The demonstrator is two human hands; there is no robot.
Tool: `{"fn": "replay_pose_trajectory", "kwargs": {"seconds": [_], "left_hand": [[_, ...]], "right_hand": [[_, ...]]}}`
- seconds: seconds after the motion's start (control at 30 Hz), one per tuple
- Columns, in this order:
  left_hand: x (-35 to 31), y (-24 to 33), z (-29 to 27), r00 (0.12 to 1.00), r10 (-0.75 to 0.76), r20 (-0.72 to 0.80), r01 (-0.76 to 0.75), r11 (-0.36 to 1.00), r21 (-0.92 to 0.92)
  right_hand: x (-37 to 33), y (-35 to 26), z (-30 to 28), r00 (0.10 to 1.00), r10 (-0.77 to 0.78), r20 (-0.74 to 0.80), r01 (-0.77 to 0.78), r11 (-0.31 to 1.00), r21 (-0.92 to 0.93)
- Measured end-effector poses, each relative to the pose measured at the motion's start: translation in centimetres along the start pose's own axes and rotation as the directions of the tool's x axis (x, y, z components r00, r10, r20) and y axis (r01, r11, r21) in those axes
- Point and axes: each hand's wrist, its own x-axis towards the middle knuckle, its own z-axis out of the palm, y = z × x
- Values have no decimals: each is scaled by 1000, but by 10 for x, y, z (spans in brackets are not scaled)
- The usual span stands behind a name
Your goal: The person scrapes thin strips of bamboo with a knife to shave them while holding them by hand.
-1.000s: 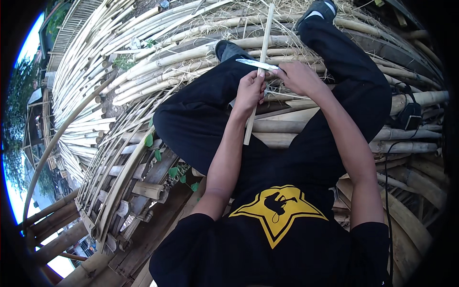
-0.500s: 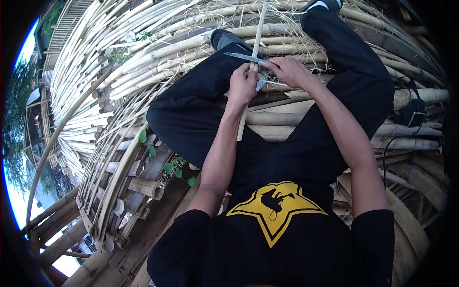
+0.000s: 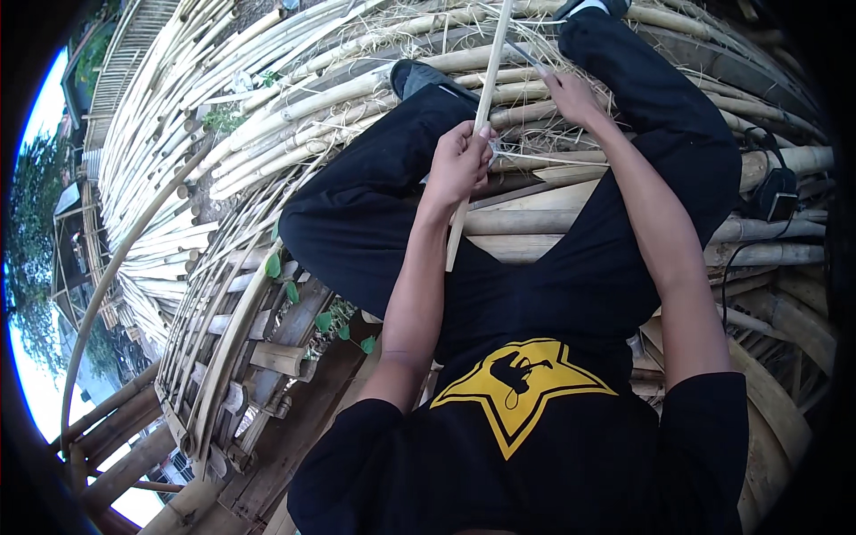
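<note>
My left hand (image 3: 460, 162) is closed around a long, pale bamboo strip (image 3: 493, 78). The strip runs from the far edge of the view down between my legs, its near end by my lap. Off to the right of the strip, my right hand (image 3: 573, 96) grips a knife (image 3: 523, 53). Its narrow blade points away and to the left, apart from the strip. The knife's handle is mostly hidden in my fingers. Thin shavings (image 3: 544, 138) lie below my right hand, between my legs.
I sit on bamboo poles (image 3: 526, 223), legs bent apart. More poles (image 3: 169, 134) are piled at the far left. A small black device (image 3: 774, 196) with a cable lies at the right. Split bamboo pieces and green leaves (image 3: 325, 321) are beside my left arm.
The knife, which lay across the strip near my left hand, has moved away to the far right with my right hand. My left hand still holds the strip, shifted slightly nearer.
</note>
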Motion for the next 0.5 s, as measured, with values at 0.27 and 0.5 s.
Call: {"fn": "replay_pose_trajectory", "kwargs": {"seconds": [0.27,0.5], "left_hand": [[16,-3,-11,996,61,-71,-71,987,-146],[17,-9,-5,999,15,30,-9,984,-177]], "right_hand": [[-54,-65,-26,962,-263,71,249,954,166],[-56,-57,-7,885,-430,178,406,901,153]]}}
